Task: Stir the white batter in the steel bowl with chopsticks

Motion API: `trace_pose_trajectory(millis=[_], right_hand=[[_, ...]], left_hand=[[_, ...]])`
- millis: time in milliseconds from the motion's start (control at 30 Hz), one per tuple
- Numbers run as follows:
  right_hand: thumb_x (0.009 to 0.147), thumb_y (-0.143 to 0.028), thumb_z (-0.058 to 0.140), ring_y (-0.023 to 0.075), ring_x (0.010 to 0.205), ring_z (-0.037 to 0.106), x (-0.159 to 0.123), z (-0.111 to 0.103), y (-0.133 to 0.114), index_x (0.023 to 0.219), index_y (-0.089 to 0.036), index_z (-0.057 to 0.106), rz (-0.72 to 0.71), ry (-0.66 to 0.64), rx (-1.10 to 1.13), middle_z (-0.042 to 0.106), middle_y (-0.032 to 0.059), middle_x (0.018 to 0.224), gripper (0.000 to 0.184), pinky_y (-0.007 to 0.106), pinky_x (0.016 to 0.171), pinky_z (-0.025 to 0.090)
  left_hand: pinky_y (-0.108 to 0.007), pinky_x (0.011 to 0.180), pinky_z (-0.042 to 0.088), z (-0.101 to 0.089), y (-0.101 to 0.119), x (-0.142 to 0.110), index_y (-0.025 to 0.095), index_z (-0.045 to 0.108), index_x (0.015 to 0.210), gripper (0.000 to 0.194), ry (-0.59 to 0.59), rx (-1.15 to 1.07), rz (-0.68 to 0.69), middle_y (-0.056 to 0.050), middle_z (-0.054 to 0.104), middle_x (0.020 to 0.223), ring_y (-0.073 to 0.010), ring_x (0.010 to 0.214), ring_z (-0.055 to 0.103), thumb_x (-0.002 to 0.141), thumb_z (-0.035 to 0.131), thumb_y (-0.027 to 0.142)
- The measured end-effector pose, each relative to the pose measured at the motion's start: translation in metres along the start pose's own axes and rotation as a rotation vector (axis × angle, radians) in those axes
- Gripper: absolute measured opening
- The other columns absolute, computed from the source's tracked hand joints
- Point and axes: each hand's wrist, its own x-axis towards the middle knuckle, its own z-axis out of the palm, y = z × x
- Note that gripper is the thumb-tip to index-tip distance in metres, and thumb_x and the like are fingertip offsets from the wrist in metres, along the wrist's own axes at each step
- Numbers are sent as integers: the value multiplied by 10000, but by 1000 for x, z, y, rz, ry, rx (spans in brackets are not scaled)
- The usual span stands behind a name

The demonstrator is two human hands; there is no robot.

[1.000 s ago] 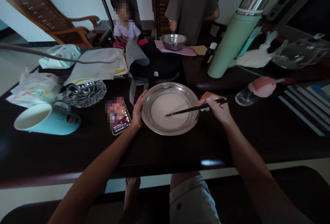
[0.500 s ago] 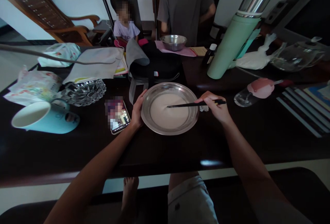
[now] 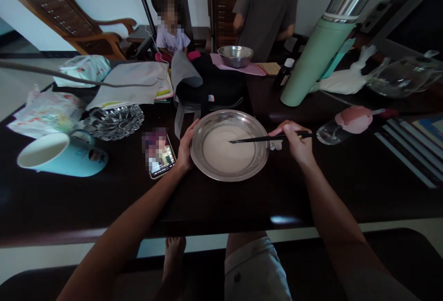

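A round steel basin [image 3: 258,165] with pale batter in it sits on the dark table [image 3: 242,199] in front of me. My left hand [image 3: 185,148] grips the basin's left rim, fingers curled over the edge. My right hand [image 3: 296,144] is closed on a pair of black chopsticks [image 3: 263,139], held level, with their tips in the batter near the basin's middle. A phone [image 3: 159,155] lies face up just left of my left hand.
A teal mug [image 3: 58,158] lies at the left beside a glass dish [image 3: 114,121] and plastic bags. A green thermos [image 3: 318,51], a pink-capped bottle [image 3: 346,123], books [image 3: 411,144] and a glass pot [image 3: 401,77] are at the right. Two people and a steel bowl [image 3: 235,55] are beyond the table.
The chopstick tips have swung from the lower left of the batter up toward its middle, and my right hand has shifted slightly right. My left hand stays on the rim.
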Motion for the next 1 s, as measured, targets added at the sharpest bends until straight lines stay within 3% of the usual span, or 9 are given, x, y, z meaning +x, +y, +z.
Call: trace_pose_trajectory(millis=[67, 133, 267, 433, 533, 633, 700, 833, 1000], right_hand=[[979, -675, 719, 191, 607, 714, -1, 0, 2, 716, -248, 806, 36, 35, 78, 751, 34, 661, 508, 323, 595, 591], [971, -678, 727, 188, 586, 706, -1, 0, 3, 737, -244, 813, 49, -22, 122, 740, 28, 640, 500, 319, 580, 588], [966, -690, 728, 196, 719, 750, 0, 1, 0, 748, -252, 832, -10, -139, 4, 804, 54, 779, 500, 329, 673, 620], [971, -697, 715, 204, 623, 722, -1, 1, 0, 720, -252, 801, 41, 34, 44, 759, 42, 667, 518, 345, 607, 605], [957, -700, 731, 200, 593, 718, -1, 2, 1, 736, -251, 805, 54, -30, 114, 750, 32, 641, 506, 335, 585, 597], [962, -696, 728, 210, 708, 763, -1, 3, -1, 742, -261, 826, 8, -118, 25, 810, 53, 764, 497, 342, 655, 623], [967, -690, 725, 212, 727, 765, -1, 2, -2, 728, -263, 822, -6, -65, -13, 814, 55, 779, 499, 344, 668, 626], [966, -681, 733, 187, 573, 707, -1, 2, 1, 719, -251, 796, 46, 45, 113, 742, 22, 635, 500, 322, 573, 589], [959, -699, 730, 193, 688, 741, -1, 4, -2, 731, -259, 822, 2, -116, 24, 805, 45, 758, 504, 326, 640, 599]], left_hand=[[-604, 1283, 446, 1, 0, 0, 250, 758, 1376, 711, 7, -14, -5, -99, 746, 1495, -443, 1491, 598, 829, 838, 697], [-605, 1293, 432, 1, -1, 0, 246, 762, 1364, 707, 8, -15, 0, -104, 743, 1498, -437, 1494, 596, 826, 839, 697], [-610, 1294, 427, 1, 0, 0, 246, 745, 1383, 719, 8, -6, 9, -121, 738, 1495, -431, 1504, 590, 832, 829, 700], [-609, 1282, 436, 1, 1, 0, 247, 743, 1388, 706, -10, 12, 14, -132, 734, 1500, -436, 1500, 592, 850, 804, 701], [-592, 1283, 438, 1, 1, 0, 238, 741, 1401, 729, 0, 15, 11, -129, 731, 1511, -431, 1493, 600, 842, 814, 700], [-592, 1281, 442, 1, 0, 0, 250, 745, 1407, 726, 9, 9, 4, -115, 738, 1508, -426, 1481, 613, 841, 818, 698], [-590, 1286, 437, 1, 0, 0, 265, 757, 1395, 711, 15, 3, 8, -102, 743, 1504, -422, 1476, 620, 836, 827, 699], [-587, 1292, 429, 1, 1, 0, 268, 770, 1376, 690, -3, 11, 20, -101, 742, 1506, -424, 1499, 597, 845, 822, 706], [-604, 1288, 433, 0, 0, 0, 272, 749, 1400, 702, 2, 26, 20, -105, 737, 1508, -432, 1507, 587, 854, 800, 710]])
